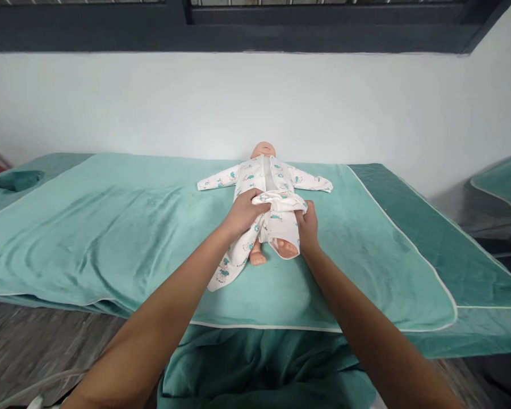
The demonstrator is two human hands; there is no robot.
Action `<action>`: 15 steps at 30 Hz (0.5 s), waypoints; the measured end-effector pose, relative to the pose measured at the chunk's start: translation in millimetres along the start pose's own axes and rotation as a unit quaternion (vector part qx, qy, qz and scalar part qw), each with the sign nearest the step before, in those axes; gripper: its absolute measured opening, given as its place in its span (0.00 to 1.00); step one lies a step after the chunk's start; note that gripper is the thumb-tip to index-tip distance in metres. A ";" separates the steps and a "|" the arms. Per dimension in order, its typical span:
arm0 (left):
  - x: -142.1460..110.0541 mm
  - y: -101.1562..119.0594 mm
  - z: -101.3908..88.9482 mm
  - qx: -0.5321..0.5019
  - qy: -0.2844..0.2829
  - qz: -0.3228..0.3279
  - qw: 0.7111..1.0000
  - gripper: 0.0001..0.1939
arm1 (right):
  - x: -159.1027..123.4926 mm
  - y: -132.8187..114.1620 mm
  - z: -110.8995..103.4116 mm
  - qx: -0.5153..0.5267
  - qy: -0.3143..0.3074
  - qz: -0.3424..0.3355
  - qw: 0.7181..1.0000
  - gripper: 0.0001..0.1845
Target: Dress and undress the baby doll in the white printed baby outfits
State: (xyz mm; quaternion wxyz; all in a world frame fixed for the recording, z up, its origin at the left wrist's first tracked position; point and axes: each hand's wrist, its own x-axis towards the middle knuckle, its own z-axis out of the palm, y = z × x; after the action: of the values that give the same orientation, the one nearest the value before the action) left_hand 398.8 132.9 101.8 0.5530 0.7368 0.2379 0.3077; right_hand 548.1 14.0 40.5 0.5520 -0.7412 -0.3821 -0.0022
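On the baby doll point(263, 150): I saw white printed pants point(282, 226), one foot point(286, 247) showing at a cuff.
Left hand point(243, 216): closed on the gathered waistband point(281, 197).
Right hand point(307, 227): gripped the waistband's other side, fingers partly hidden from me.
Jacket point(249, 179): hung open in front.
Beneath: a teal blanket point(357, 284) lay before the white wall point(196, 102).

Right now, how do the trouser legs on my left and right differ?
The left trouser leg slants outward with no foot showing at its opening, while the right trouser leg surrounds a doll foot visible at its opening. The left trouser leg reaches nearer to you; the right trouser leg ends farther away. Both are white with a teal print.
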 end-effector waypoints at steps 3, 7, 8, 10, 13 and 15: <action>0.8 -6.5 -3.8 -0.013 0.045 -0.010 0.999 0.09 | 14.7 6.3 -4.0 -0.082 -0.055 -0.028 0.995 0.10; 2.5 -4.7 -6.4 -0.067 0.080 -0.015 0.994 0.09 | 30.4 8.9 -5.8 -0.116 -0.076 -0.046 0.989 0.10; 2.2 -3.4 -7.7 -0.086 0.082 -0.022 0.993 0.10 | 31.2 7.9 -5.6 -0.120 -0.079 -0.052 0.988 0.10; -0.1 -1.5 -12.5 -0.122 0.069 -0.043 0.989 0.11 | 28.9 2.8 -5.9 -0.119 -0.085 -0.080 0.986 0.11; -8.0 -2.2 -23.2 -0.182 0.011 -0.076 0.980 0.14 | 21.1 -16.0 -10.8 -0.086 -0.105 -0.165 0.977 0.11; -14.3 -3.8 -28.4 -0.226 -0.019 -0.090 0.970 0.17 | 17.4 -37.0 -15.5 -0.053 -0.162 -0.197 0.966 0.13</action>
State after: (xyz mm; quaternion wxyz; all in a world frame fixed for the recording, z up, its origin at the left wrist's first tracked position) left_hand 368.5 143.0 101.1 0.7350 0.5741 0.2174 0.2882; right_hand 545.9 14.7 84.1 0.4319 -0.6699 -0.6038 -0.0110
